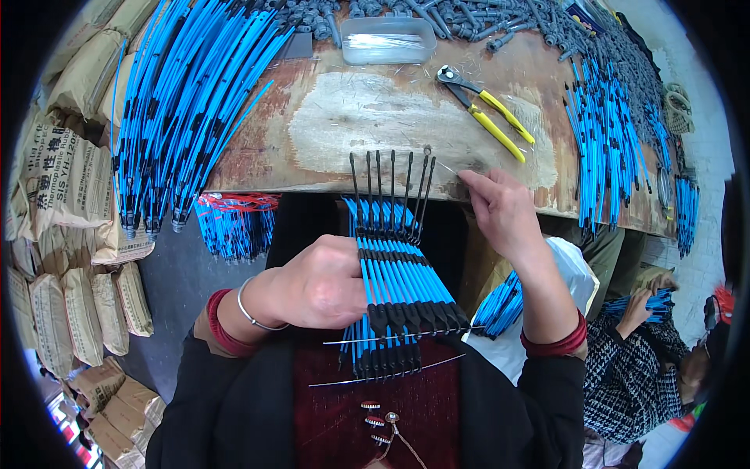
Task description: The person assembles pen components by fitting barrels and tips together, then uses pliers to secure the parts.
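My left hand (322,288) is closed around a flat row of thin blue rods (414,283) with black joints and black looped tips, held upright in front of my chest. Two thin metal wires (334,342) cross the row's lower black ends and stick out at the sides. The fingers of my right hand (504,209) are pinched together on another thin metal wire (446,167), just right of the upper black tips. Part of the row is hidden behind my left hand.
On the wooden table (258,148) lie yellow-handled pincers (500,129) and a clear tray (387,59) of thin wires. Bundles of blue rods (199,94) and grey fittings (500,16) border it. Paper sacks (78,180) stand left. A person (633,375) sits at right, holding blue rods.
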`<control>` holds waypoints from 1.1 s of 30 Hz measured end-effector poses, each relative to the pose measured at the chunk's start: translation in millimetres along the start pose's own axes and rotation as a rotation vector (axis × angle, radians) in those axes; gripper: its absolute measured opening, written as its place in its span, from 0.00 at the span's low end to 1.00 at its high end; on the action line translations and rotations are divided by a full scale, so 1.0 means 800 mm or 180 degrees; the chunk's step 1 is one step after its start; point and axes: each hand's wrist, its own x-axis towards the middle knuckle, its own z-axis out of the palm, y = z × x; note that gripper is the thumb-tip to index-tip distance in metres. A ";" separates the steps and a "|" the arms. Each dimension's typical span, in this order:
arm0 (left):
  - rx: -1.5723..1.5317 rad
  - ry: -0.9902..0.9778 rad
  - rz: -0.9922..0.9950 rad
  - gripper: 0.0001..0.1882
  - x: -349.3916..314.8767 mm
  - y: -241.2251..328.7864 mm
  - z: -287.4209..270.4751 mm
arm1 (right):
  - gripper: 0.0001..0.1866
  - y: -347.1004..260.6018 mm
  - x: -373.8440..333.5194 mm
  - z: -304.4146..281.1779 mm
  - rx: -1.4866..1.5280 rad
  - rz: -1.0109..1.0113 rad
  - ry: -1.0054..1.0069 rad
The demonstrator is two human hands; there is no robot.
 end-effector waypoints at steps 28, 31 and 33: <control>-0.0630 0.0362 -0.0245 0.13 -0.031 -0.013 0.018 | 0.12 0.009 0.037 0.016 0.0172 -0.0444 0.0064; -0.0683 0.0363 -0.0318 0.13 -0.033 -0.017 0.021 | 0.12 0.009 0.045 0.018 0.0137 -0.0491 0.0059; -0.0707 0.0367 -0.0351 0.13 -0.035 -0.019 0.020 | 0.11 0.010 0.048 0.020 0.0185 -0.0511 0.0044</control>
